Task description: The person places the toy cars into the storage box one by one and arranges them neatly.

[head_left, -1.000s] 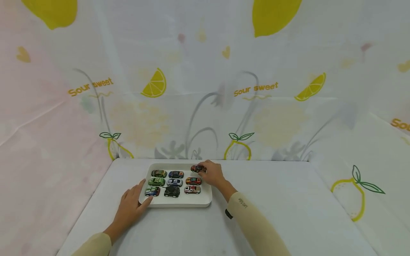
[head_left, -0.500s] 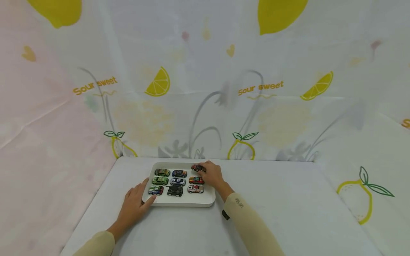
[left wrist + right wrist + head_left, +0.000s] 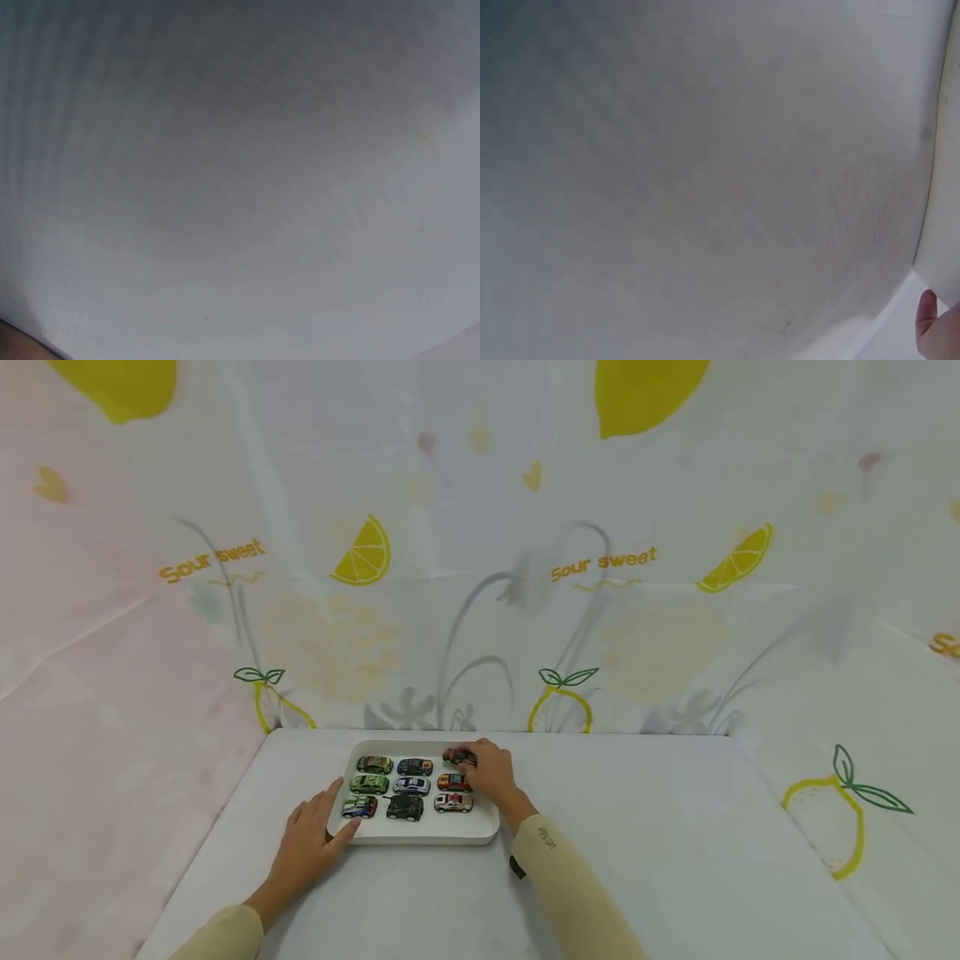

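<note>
A white tray (image 3: 420, 834) on the table bears several small toy cars in rows. In the head view my right hand (image 3: 493, 772) pinches a dark red and black toy car (image 3: 459, 757) at the tray's back right corner. Just in front of that car are a red and yellow car (image 3: 452, 782), partly hidden by the hand, and a white and red car (image 3: 453, 802). My left hand (image 3: 306, 841) rests at the tray's front left corner, fingers stretched along the left side and thumb at the front rim, close to a green, white and blue car (image 3: 360, 807).
Other toy cars in the tray are a black one with a barrel (image 3: 405, 807), a white and blue one (image 3: 412, 786), a dark blue one (image 3: 415, 767) and green ones at left. White cloth covers the table (image 3: 637, 835); a lemon-printed sheet (image 3: 480, 635) hangs behind.
My right hand has shifted slightly left with the dark red and black car, further inside the tray. My left hand keeps its place at the tray's corner; the head view has swayed a little.
</note>
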### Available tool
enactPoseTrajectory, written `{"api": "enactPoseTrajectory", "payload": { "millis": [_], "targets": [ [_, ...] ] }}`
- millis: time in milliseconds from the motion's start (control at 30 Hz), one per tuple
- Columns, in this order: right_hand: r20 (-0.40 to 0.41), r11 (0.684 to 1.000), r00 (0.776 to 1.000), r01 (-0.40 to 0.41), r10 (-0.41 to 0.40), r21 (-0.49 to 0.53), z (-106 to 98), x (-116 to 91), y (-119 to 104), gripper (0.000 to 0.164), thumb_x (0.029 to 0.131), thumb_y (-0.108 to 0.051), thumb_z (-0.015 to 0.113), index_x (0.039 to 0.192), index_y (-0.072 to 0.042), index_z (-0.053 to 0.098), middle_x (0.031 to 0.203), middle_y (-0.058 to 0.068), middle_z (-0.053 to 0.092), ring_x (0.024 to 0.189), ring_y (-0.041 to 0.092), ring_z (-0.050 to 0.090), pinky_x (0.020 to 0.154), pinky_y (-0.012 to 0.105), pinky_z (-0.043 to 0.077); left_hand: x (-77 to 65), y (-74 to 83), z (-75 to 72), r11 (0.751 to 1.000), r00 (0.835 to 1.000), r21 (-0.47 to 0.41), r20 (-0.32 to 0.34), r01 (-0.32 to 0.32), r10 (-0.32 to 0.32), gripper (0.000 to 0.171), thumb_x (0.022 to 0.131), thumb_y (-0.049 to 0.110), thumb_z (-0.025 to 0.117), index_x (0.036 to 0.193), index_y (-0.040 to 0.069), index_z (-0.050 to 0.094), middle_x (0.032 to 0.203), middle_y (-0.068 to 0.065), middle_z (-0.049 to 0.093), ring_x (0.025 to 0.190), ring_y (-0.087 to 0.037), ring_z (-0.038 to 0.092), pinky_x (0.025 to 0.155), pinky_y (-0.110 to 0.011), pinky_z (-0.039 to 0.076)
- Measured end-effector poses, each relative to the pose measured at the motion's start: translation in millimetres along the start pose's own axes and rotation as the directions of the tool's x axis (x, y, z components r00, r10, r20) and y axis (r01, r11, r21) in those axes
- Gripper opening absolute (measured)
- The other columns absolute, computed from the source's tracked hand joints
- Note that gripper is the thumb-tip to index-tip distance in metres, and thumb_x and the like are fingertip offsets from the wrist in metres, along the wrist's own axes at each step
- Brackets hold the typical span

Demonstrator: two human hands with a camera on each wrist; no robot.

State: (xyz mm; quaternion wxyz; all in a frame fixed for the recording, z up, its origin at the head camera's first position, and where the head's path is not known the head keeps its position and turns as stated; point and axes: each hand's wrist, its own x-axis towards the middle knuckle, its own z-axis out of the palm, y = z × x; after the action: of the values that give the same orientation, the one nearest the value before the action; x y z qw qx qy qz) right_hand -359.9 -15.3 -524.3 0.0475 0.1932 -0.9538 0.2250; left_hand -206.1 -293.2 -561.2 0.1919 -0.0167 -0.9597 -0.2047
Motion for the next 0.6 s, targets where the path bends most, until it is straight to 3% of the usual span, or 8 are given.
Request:
{"api": "enactPoseTrajectory", "payload": {
  "millis": [600],
  "targets": [
    [0.014,0.999,1.0,-0.015,0.015,0.028,1.6,-0.4,-0.9,0.032,0.085,-0.03,0.063,0.117,-0.028,0.063,0.116,-0.001,0.062,0.106,0.02,0.058,0.087,0.045,0.042,0.0,-2.3,0.9,1.0,1.0,-0.004,-0.009,-0.007,0.007,0.076,0.086,0.048,0.055,0.146,0.011,0.025,0.129,-0.025,0.048,0.122,-0.04,0.041,0.102,-0.058,0.023]
  ]
}}
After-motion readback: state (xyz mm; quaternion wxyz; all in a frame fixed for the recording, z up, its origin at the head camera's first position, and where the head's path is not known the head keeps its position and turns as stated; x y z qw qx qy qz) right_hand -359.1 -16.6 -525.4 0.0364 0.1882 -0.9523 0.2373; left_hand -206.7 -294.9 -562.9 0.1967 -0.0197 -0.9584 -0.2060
